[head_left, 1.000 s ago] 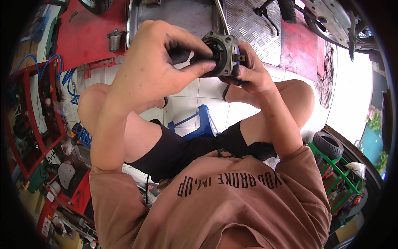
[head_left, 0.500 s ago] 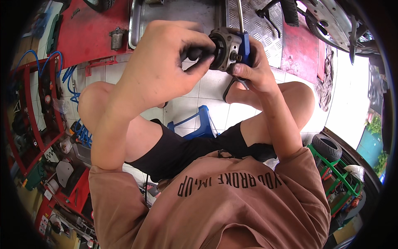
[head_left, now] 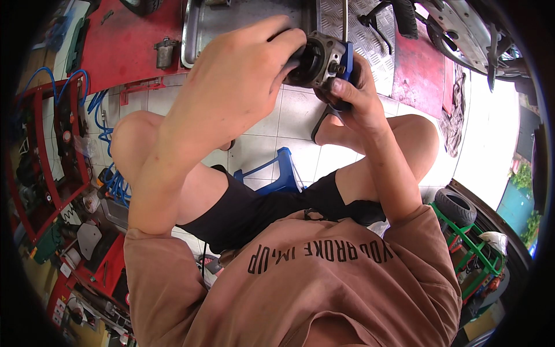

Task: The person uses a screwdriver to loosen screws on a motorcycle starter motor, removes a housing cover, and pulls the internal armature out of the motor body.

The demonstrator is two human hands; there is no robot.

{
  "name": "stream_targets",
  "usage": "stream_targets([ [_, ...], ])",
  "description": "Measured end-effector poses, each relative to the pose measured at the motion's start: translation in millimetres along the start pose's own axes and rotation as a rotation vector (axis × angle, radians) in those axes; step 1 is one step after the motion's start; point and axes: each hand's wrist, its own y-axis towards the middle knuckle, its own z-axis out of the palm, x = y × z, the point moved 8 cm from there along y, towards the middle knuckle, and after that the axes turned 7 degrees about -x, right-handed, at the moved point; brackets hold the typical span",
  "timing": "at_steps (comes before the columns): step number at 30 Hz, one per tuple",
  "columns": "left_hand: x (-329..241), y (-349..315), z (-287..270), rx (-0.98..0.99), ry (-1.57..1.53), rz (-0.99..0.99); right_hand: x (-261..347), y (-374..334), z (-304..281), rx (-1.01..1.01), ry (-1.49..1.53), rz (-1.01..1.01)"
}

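Note:
A round, greasy metal motor part (head_left: pixel 324 60), with a dark hollow end and a bolt-like stub on its side, is up in front of me. My right hand (head_left: pixel 363 95) grips it from the right, thumb across the lower edge. The same hand holds a blue-handled tool (head_left: pixel 348 60) with a thin metal shaft pointing away from me. My left hand (head_left: pixel 245 72) is closed around the dark left end of the part. Its fingers are bent and blackened, and the back of the hand hides the palm side.
A grey metal tray (head_left: pixel 199 32) lies beyond my hands, with a small cylindrical motor (head_left: pixel 166 53) on the red platform (head_left: pixel 127 43) beside it. Between my legs stands a blue stool (head_left: pixel 280 173). A green rack (head_left: pixel 477 246) holding a tyre (head_left: pixel 455 207) is at right.
My left hand has turned and its fingers have shifted up over the part's dark end. The part and blue-handled tool have moved slightly right, still in my right hand.

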Motion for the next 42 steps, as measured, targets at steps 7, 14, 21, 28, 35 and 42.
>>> stream_targets([
  [7,7.4,5.4,-9.3,-0.03,-0.21,-0.022,6.6,-0.7,-5.6,-0.013,0.041,-0.068],
  [14,5.7,2.3,-9.4,-0.051,-0.221,0.016,8.1,-1.1,-4.6,-0.012,-0.011,-0.055],
  [21,1.3,3.3,-6.5,-0.043,-0.108,0.039,9.2,-1.6,-3.6,-0.021,-0.065,-0.094],
  [28,-3.9,2.3,-7.7,-0.158,-0.127,0.088,8.1,-3.6,-2.1,0.001,0.037,-0.028],
  [35,7.1,-1.4,-1.8,-0.075,-0.419,-0.15,10.3,-5.4,1.6,0.073,0.08,-0.072],
  [42,13.6,-3.4,6.6,0.029,-0.539,-0.195,10.4,-5.5,4.7,0.085,0.085,-0.074],
])
